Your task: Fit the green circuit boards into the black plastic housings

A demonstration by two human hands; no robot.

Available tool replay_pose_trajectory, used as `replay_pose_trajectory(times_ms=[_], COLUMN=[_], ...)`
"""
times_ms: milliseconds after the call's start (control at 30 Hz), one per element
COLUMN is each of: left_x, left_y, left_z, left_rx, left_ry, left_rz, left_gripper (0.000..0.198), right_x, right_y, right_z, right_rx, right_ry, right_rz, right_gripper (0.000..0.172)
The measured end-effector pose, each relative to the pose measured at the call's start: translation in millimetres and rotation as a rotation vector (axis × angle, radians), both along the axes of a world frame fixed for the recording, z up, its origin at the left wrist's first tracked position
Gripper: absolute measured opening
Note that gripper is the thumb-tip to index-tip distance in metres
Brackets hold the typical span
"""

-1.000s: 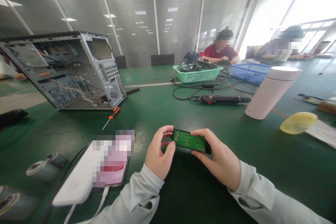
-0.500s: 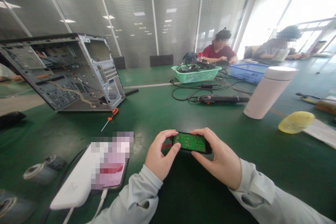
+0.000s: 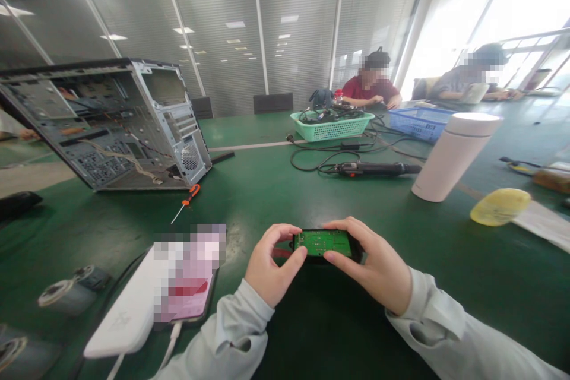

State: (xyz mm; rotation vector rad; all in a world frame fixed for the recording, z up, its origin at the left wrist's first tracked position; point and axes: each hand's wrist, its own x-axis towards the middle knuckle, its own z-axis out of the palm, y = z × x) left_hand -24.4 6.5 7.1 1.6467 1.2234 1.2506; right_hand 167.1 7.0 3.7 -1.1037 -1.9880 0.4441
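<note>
A small green circuit board in a black frame [image 3: 323,243] is held between both my hands just above the green table [image 3: 285,190]. My left hand [image 3: 269,264] pinches its left end with thumb and forefinger. My right hand [image 3: 376,267] wraps its right end, fingers over the top edge and thumb under the near edge. A short red wire shows at the board's left end.
An open computer case [image 3: 111,122] lies tilted at the far left with an orange screwdriver [image 3: 189,199] before it. A phone on a white power bank [image 3: 160,297] lies near left. A white tumbler [image 3: 449,154], electric screwdriver [image 3: 374,168], green basket [image 3: 332,124] and two seated people are beyond.
The board has tipped flatter and slightly lower between my hands, so its green face looks narrower. My hands have barely shifted.
</note>
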Motion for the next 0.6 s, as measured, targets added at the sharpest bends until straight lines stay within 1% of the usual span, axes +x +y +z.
replay_pose_trajectory(times_ms=[233, 333, 400, 600], left_x=[-0.5, -1.2, -1.2, -1.8], left_y=[0.0, 0.3, -0.4, -3.3], left_z=[-1.7, -3.5, -4.3, -6.3], left_rx=[-0.013, -0.006, 0.011, 0.133], left_ry=[0.019, 0.041, 0.072, 0.171], left_rz=[-0.018, -0.028, -0.038, -0.059], left_gripper=[0.021, 0.020, 0.019, 0.017], right_x=[4.0, 5.8, 6.6, 6.3], right_y=[7.3, 8.0, 7.3, 5.0], right_z=[-3.0, -1.3, 1.4, 8.0], right_rx=[-0.010, -0.021, -0.043, -0.047], right_ry=[0.018, 0.000, -0.037, -0.112], right_rz=[0.046, 0.084, 0.106, 0.087], right_gripper=[0.032, 0.038, 0.041, 0.036])
